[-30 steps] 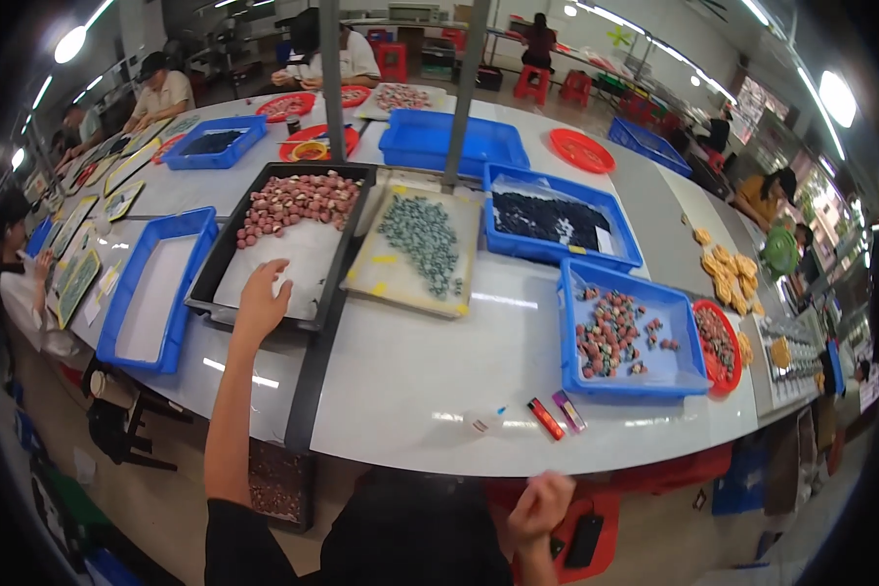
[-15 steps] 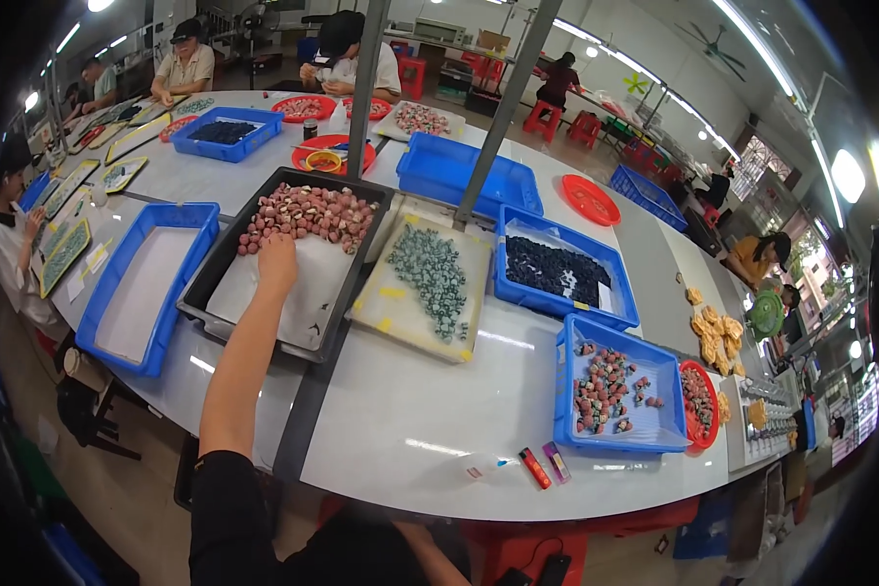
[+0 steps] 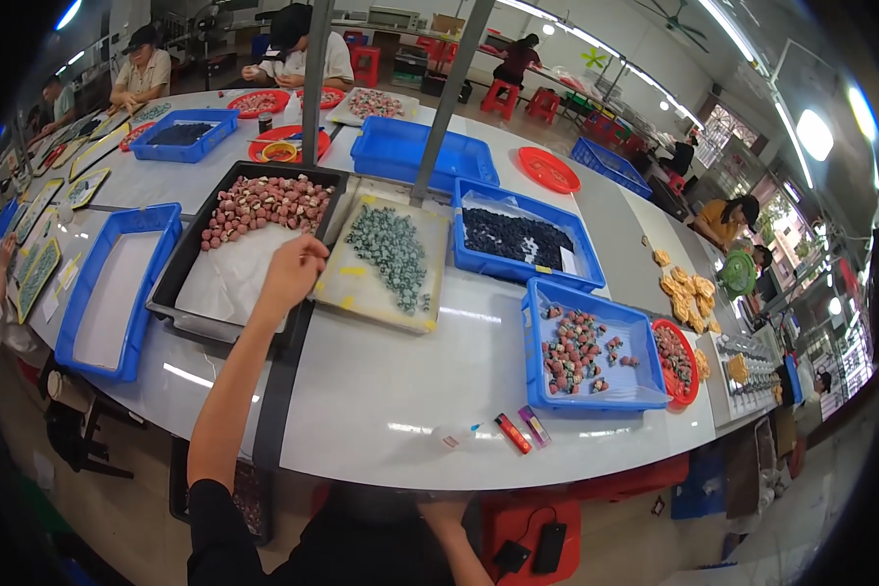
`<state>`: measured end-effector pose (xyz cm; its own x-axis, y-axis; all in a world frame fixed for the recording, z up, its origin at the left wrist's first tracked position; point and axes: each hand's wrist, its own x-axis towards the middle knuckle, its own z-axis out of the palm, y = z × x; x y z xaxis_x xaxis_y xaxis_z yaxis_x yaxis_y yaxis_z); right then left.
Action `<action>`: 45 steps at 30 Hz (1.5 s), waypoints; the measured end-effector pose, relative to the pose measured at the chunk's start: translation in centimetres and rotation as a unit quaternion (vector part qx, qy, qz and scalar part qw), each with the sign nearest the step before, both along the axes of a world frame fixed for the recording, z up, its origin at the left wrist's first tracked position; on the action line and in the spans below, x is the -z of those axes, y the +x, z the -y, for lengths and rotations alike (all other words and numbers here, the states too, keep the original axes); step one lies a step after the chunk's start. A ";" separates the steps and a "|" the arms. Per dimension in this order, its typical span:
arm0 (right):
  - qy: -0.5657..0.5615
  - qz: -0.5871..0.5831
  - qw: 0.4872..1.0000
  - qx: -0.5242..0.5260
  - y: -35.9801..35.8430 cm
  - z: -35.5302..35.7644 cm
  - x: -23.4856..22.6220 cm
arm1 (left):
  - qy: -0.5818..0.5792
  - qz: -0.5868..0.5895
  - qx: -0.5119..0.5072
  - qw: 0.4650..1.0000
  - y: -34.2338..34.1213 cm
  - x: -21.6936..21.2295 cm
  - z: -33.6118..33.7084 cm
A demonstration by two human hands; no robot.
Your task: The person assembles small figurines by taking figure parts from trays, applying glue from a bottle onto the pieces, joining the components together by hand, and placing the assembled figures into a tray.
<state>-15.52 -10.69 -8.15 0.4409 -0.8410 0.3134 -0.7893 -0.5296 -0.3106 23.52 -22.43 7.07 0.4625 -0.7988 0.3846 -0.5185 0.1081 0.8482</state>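
Note:
My left hand (image 3: 295,272) hovers over the right rim of a black tray (image 3: 177,314). Its fingers are curled together; whatever they may hold is too small to make out. Small pinkish-red round pieces (image 3: 264,208) fill the far part of that tray, and white sheeting shows at its near end. Right beside the hand lies a pale board (image 3: 350,296) with yellow tape, bearing many little grey-green pieces (image 3: 391,246). Low down, close to my body, is my right hand (image 3: 446,512), with its fingers hidden.
Farther right are a blue tray of dark pieces (image 3: 518,234) and a blue tray of red-and-green pieces (image 3: 573,354). A red lighter (image 3: 514,434) and a purple one (image 3: 534,426) lie near the front edge. Two grey posts (image 3: 449,103) rise from the table. Several people work beyond.
My left hand has left the pinkish-red pieces and moved right and nearer, to the tray's edge by the pale board. The whole view has shifted, and more of my right hand shows.

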 end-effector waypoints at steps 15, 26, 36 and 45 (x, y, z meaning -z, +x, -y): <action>0.124 -0.012 0.984 0.128 -9.0 -1.5 5.2 | 0.210 0.359 -0.076 0.906 -1.6 5.7 11.6; 0.120 0.226 0.963 0.086 -5.4 0.7 2.9 | 0.121 0.316 0.096 0.936 -11.5 -3.8 -1.5; -0.119 0.368 0.918 -0.084 -4.0 -0.5 -7.7 | 0.215 0.243 0.116 0.939 -22.3 1.5 -16.1; 0.038 0.187 0.982 0.007 1.9 4.6 -12.6 | 0.155 -0.190 0.117 0.962 -19.9 2.6 -19.6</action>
